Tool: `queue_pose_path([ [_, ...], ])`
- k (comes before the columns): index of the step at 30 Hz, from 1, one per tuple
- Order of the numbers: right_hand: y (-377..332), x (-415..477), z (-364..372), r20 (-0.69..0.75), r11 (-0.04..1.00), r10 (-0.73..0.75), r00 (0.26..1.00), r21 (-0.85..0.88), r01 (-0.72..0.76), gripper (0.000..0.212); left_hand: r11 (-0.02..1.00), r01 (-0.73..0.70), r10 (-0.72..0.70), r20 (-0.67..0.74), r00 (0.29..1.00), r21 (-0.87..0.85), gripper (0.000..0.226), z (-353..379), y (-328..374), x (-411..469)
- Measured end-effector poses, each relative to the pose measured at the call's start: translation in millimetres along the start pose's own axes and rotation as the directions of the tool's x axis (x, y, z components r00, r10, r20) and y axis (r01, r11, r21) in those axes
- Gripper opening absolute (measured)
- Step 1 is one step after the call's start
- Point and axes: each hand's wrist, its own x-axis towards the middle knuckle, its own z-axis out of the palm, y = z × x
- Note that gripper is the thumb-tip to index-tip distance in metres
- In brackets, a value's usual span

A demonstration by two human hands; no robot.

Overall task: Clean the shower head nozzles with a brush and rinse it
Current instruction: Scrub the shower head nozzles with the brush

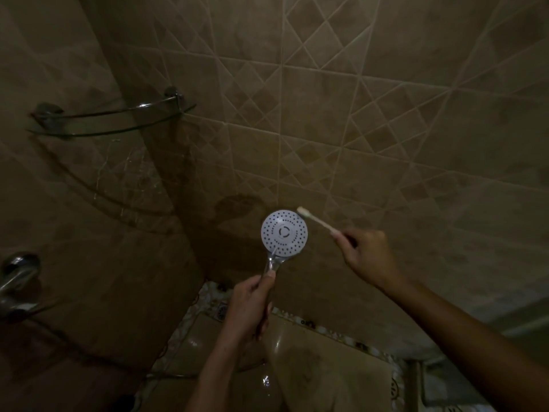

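The round white shower head (284, 232) faces me, its dotted nozzle face upright in the middle of the view. My left hand (249, 307) grips its chrome handle from below, thumb up along the neck. A pale toothbrush (315, 218) slants up to the left, its bristle end at the upper right rim of the shower head. My right hand (367, 253) holds the brush by the handle's lower end, to the right of the head.
Brown tiled walls meet in a corner behind the shower head. A glass corner shelf with a chrome rail (113, 114) hangs at the upper left. A chrome tap (17, 278) juts out at the left edge. The wet tiled floor (312, 367) and a drain lie below.
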Motion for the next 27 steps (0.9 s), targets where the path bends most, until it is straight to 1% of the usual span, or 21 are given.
queue_pose_path([
  [1, 0, 2, -1, -0.050, 0.999, 0.040, 0.998, 0.031, -0.038, 0.025, 1.000, 0.003, -0.003, 0.000, 1.000, -0.006, 0.040, 0, -1, 0],
  [2, -4, 1, -4, -0.042, 0.998, -0.002, 0.999, 0.055, 0.004, 0.023, 1.000, 0.004, -0.004, 0.002, 1.000, -0.006, 0.040, 0, -1, 0],
  [4, -12, -7, -7, 0.123, 0.974, -0.212, 0.970, 0.112, 0.199, 0.025, 1.000, 0.004, -0.004, 0.002, 1.000, 0.003, 0.040, 0, -2, 0],
  [5, -15, -11, -7, 0.223, 0.958, -0.276, 0.935, 0.148, 0.247, 0.027, 1.000, 0.004, -0.004, -0.001, 1.000, 0.005, 0.041, 0, -3, 0],
  [6, -13, -11, -5, 0.267, 0.960, -0.273, 0.924, 0.140, 0.243, 0.028, 1.000, 0.003, -0.003, -0.002, 1.000, 0.005, 0.041, 0, -3, 0],
  [7, -10, -8, -4, 0.237, 0.978, -0.202, 0.950, 0.103, 0.183, 0.026, 1.000, 0.003, -0.003, -0.001, 1.000, 0.004, 0.041, 1, -3, 0],
  [9, -3, 2, -3, 0.034, 1.000, -0.019, 0.999, 0.016, 0.018, 0.023, 1.000, 0.008, -0.008, 0.004, 1.000, -0.003, 0.041, 1, -3, -1],
  [10, -3, 4, -3, -0.018, 1.000, -0.004, 1.000, 0.011, 0.004, 0.022, 1.000, 0.014, -0.014, 0.007, 1.000, -0.011, 0.041, 2, -3, -2],
  [11, -3, 3, -5, 0.011, 0.997, -0.069, 0.998, 0.036, 0.068, 0.021, 1.000, 0.016, -0.016, 0.008, 1.000, -0.017, 0.040, 2, -4, -2],
  [12, -6, 0, -6, 0.098, 0.983, -0.175, 0.980, 0.078, 0.167, 0.020, 1.000, 0.014, -0.013, 0.008, 1.000, -0.018, 0.040, 2, -3, -3],
  [14, -12, -9, -5, 0.287, 0.942, -0.335, 0.898, 0.116, 0.315, 0.023, 1.000, 0.004, -0.004, 0.002, 1.000, -0.015, 0.039, 2, -4, -2],
  [15, -11, -10, -3, 0.299, 0.945, -0.328, 0.896, 0.082, 0.318, 0.026, 1.000, -0.002, 0.002, -0.002, 1.000, -0.012, 0.039, 1, -4, -2],
  [16, -8, -7, -1, 0.251, 0.968, -0.249, 0.935, 0.037, 0.248, 0.027, 1.000, -0.004, 0.004, -0.006, 1.000, -0.007, 0.040, 1, -4, -1],
  [18, -4, 3, 0, 0.059, 0.999, -0.042, 0.997, -0.002, 0.042, 0.029, 1.000, -0.002, 0.002, -0.022, 1.000, 0.006, 0.042, 1, -5, 0],
  [19, -4, 5, -1, 0.019, 1.000, -0.009, 1.000, 0.016, 0.009, 0.027, 1.000, 0.000, 0.000, -0.030, 1.000, 0.008, 0.043, 0, -6, 0],
  [20, -6, 5, -2, 0.050, 0.997, -0.049, 0.998, 0.054, 0.046, 0.026, 1.000, 0.000, 0.001, -0.033, 0.999, 0.004, 0.043, 0, -7, 0],
  [21, -10, 2, -4, 0.133, 0.988, -0.132, 0.982, 0.100, 0.119, 0.025, 1.000, -0.003, 0.003, -0.031, 1.000, 0.000, 0.042, 0, -6, -1],
  [23, -19, -6, -5, 0.316, 0.961, -0.272, 0.909, 0.138, 0.240, 0.024, 1.000, -0.008, 0.008, -0.031, 0.999, -0.005, 0.040, -1, -8, -1],
  [24, -19, -6, -3, 0.317, 0.961, -0.274, 0.908, 0.116, 0.249, 0.024, 1.000, -0.010, 0.009, -0.036, 0.999, -0.008, 0.040, -1, -9, -1],
  [25, -15, -2, -2, 0.257, 0.977, -0.209, 0.944, 0.085, 0.193, 0.023, 1.000, -0.011, 0.010, -0.042, 0.999, -0.010, 0.040, -2, -10, -1],
  [27, -11, 10, -2, 0.036, 0.999, -0.048, 0.998, 0.014, 0.048, 0.022, 1.000, -0.004, 0.004, -0.050, 0.999, -0.008, 0.040, -2, -13, 0],
])
